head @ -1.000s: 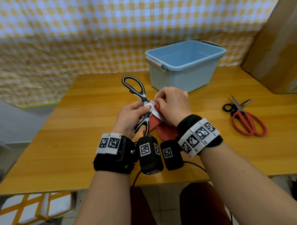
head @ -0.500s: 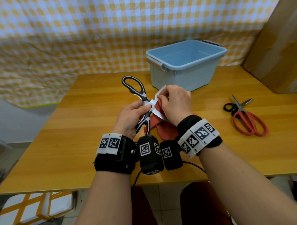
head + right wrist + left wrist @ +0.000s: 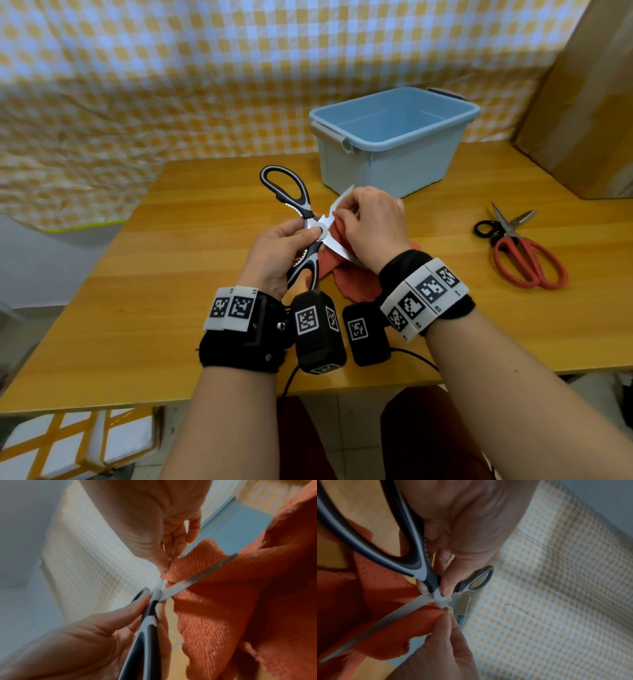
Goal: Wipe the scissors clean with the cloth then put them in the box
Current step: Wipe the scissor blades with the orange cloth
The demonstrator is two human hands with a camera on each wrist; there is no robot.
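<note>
Black-and-grey kitchen scissors (image 3: 297, 202) are held spread wide above the table, in front of the box. My left hand (image 3: 274, 251) grips them at the pivot, thumb on the rivet (image 3: 442, 593); in the right wrist view the left hand (image 3: 109, 628) pinches the handle neck. My right hand (image 3: 371, 228) pinches a red-orange cloth (image 3: 352, 277) around one blade (image 3: 339, 207), close to the pivot. The cloth (image 3: 406, 626) folds over that blade, and the cloth (image 3: 240, 601) hangs down past the other blade (image 3: 197, 580). The light-blue box (image 3: 394, 140) stands open behind the hands.
Red-handled scissors (image 3: 524, 253) and a smaller black-handled pair (image 3: 488, 228) lie crossed on the wooden table (image 3: 171, 274) at the right. A cardboard sheet (image 3: 582, 113) leans at the far right. A yellow checked curtain (image 3: 171, 85) hangs behind the table.
My right hand with the cloth has slid along the far blade towards the pivot, so the blade tip now shows. The left hand's hold has not changed.
</note>
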